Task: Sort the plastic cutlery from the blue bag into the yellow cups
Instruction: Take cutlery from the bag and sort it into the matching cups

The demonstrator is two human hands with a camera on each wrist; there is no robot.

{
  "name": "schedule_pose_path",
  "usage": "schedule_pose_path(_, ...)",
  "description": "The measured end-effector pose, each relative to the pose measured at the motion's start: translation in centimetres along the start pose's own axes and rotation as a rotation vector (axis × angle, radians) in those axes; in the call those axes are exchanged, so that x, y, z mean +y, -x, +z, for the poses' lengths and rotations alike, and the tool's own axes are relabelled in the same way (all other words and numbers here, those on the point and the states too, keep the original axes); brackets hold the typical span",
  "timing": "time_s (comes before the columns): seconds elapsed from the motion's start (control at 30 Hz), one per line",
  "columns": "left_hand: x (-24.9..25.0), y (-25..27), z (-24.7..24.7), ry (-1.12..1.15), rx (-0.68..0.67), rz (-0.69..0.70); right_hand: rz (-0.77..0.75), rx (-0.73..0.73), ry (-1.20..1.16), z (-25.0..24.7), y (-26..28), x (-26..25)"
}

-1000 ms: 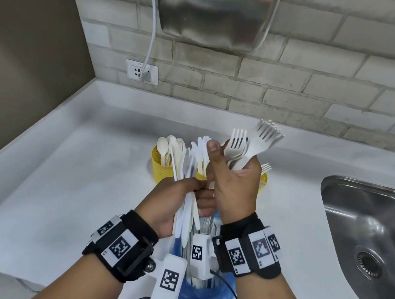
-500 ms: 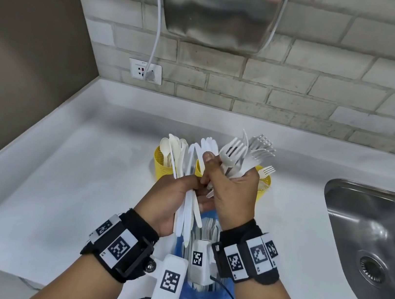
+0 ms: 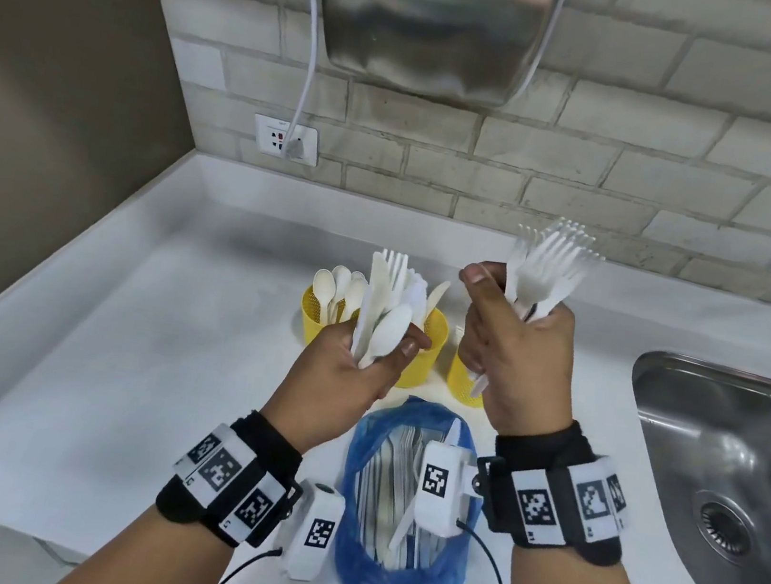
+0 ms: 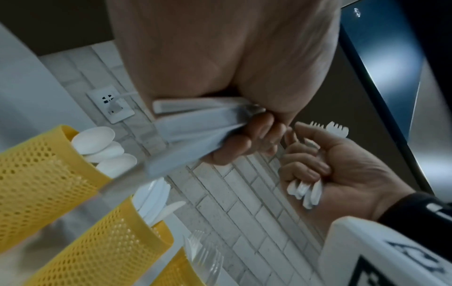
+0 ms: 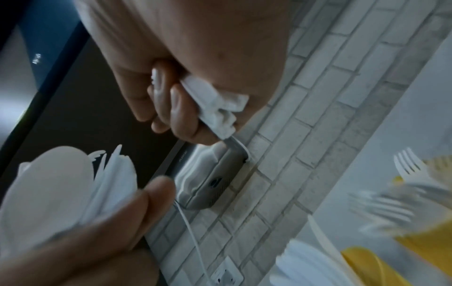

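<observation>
Left hand: the left hand (image 3: 341, 370) is closed around a mixed bundle (image 3: 383, 311) of white plastic cutlery; a spoon, knives and a fork head show above the fingers.
Right hand: the right hand (image 3: 511, 355) is closed around a bunch of forks (image 3: 546, 271), tines up, held higher than the left hand and apart from it.
Yellow cups: three mesh cups stand in a row behind the hands, toward the back edge of the countertop (image 3: 114, 351). The left cup (image 3: 314, 318) holds spoons, the middle cup (image 3: 427, 348) holds knives, and the right cup (image 3: 460, 378), mostly hidden by the right hand, holds forks.
Blue bag: the blue bag (image 3: 395, 578) lies near the front edge of the countertop, between the wrists, with cutlery inside.
Around: a steel sink (image 3: 720, 482) at the right edge; a hand dryer (image 3: 434, 19) and a socket (image 3: 286, 139) on the brick wall.
</observation>
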State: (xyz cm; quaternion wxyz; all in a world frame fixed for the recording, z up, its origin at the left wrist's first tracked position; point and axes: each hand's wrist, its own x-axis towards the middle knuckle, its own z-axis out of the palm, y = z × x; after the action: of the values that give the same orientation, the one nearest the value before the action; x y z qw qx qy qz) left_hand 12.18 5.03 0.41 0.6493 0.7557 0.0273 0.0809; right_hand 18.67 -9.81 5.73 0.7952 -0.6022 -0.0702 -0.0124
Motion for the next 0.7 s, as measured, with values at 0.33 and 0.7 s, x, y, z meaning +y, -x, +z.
schedule_pose_path(0.33,-0.9,-0.1,-1.1,-0.215,0.023,0.152,-0.093,-0.394,0.346,0.2,0.8,-2.9)
schedule_pose_path(0.7,-1.4,-0.6,-1.5,-0.656,0.215,0.320,-0.132,-0.385,0.317,-1.1,0.6,-2.2)
